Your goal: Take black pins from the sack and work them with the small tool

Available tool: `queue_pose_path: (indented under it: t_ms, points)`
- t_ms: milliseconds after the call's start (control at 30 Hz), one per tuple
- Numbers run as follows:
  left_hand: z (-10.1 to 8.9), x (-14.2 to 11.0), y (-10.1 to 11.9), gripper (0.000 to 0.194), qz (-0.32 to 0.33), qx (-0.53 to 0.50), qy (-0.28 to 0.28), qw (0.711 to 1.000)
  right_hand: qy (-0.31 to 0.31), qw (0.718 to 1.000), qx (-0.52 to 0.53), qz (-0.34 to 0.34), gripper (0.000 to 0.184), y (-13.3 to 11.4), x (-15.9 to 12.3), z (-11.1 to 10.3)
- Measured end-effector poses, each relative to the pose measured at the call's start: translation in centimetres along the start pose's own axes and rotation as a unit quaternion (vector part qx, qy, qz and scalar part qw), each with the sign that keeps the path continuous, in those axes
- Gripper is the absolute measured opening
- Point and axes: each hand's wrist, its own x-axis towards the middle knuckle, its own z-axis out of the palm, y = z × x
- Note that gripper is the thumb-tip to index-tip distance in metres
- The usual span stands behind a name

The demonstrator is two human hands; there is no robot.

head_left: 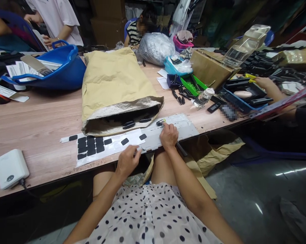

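Note:
My left hand point(128, 160) is closed, with thumb and fingers drawn together at the table's front edge. Something pale shows at its fingertips, too small to name. Beside it lies a white sheet point(92, 157) bearing several black rounded pads point(91, 149), a few of them spaced apart toward the right. My right hand point(169, 136) is curled over a grey board point(187, 128); what its fingers grip is hidden. Just beyond its knuckles is a small black piece with a yellow-green part point(160, 122). A dark rod point(181, 149) sticks out below the right wrist.
A large paper sack point(114, 78) lies with its mouth toward me, black pieces inside. A white power bank point(12, 168) with a cable sits left. Rightward are a green tray point(193, 84), a small bottle point(205, 97) and a blue bin point(236, 98) with another person's hand point(268, 87).

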Motion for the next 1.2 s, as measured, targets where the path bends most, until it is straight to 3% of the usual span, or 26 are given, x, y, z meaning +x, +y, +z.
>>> queue_pose_path:
  t_ms: [100,167,300,433,667,767,967,1200]
  points:
    - [-0.9,5.5,-0.8,0.021,-0.026,0.035,0.092,0.995,-0.002,1.0,0.002,0.002,0.032,-0.1,0.0,0.0]
    - [-1.1,8.6,-2.1,0.018,-0.051,0.063,0.121,0.989,-0.014,1.0,0.004,0.005,0.033,-0.2,0.0,-0.1]
    - [-0.4,11.4,-4.3,0.008,-0.093,0.087,0.088,0.988,-0.024,1.0,0.002,0.007,0.034,-0.4,0.0,-0.3]
    - [-0.3,11.1,-4.8,0.003,-0.098,0.096,0.059,0.989,-0.025,1.0,-0.002,0.008,0.035,-0.6,0.0,-0.5]
    - [-1.4,7.9,-3.2,0.01,-0.001,0.086,0.026,0.996,-0.023,0.999,-0.021,0.005,0.034,-0.5,0.0,-0.5]
    - [-1.1,6.3,-3.1,0.011,0.013,0.08,-0.001,0.997,-0.017,0.999,-0.031,0.004,0.032,-0.5,-0.1,-0.3]
    - [-0.2,5.4,-4.0,0.013,0.032,0.071,0.007,0.997,-0.029,0.999,-0.041,0.012,0.031,-0.3,0.1,-0.4]
    - [0.1,5.6,-4.1,0.011,0.018,0.054,0.009,0.998,-0.031,0.996,0.085,-0.003,0.034,-0.2,-0.2,-1.8]
